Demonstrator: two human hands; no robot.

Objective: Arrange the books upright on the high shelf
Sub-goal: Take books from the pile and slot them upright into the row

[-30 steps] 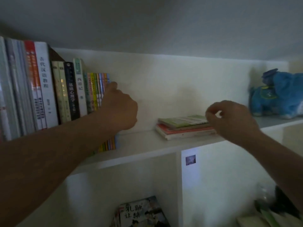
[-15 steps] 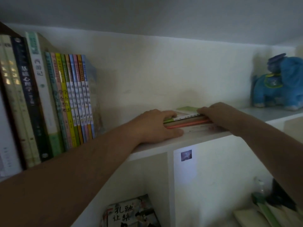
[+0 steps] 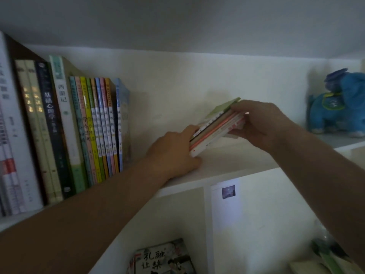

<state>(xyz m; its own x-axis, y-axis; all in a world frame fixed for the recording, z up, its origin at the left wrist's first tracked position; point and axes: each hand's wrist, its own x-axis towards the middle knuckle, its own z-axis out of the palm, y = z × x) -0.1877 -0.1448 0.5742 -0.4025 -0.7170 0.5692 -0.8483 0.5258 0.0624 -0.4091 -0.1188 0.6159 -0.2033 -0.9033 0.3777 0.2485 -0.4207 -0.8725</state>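
A small stack of thin books [image 3: 214, 128], green cover on top with pink and white spines below, is tilted up off the white high shelf [image 3: 227, 161], right end raised. My left hand [image 3: 173, 153] grips its lower left end, resting on the shelf. My right hand [image 3: 258, 123] clasps the raised right end. A row of upright books [image 3: 94, 127] stands at the left of the shelf, its last blue book about a hand's width from my left hand.
A blue plush toy [image 3: 339, 103] sits at the shelf's far right. Below the shelf a white divider carries a small sticker [image 3: 228, 191]. A picture book [image 3: 164, 258] lies in the lower left compartment, and green-white items [image 3: 325, 258] in the lower right one.
The stack lay flat under both hands half a second ago; now its right end is lifted and the stack is tilted. A second ago my left hand was at the upright row.
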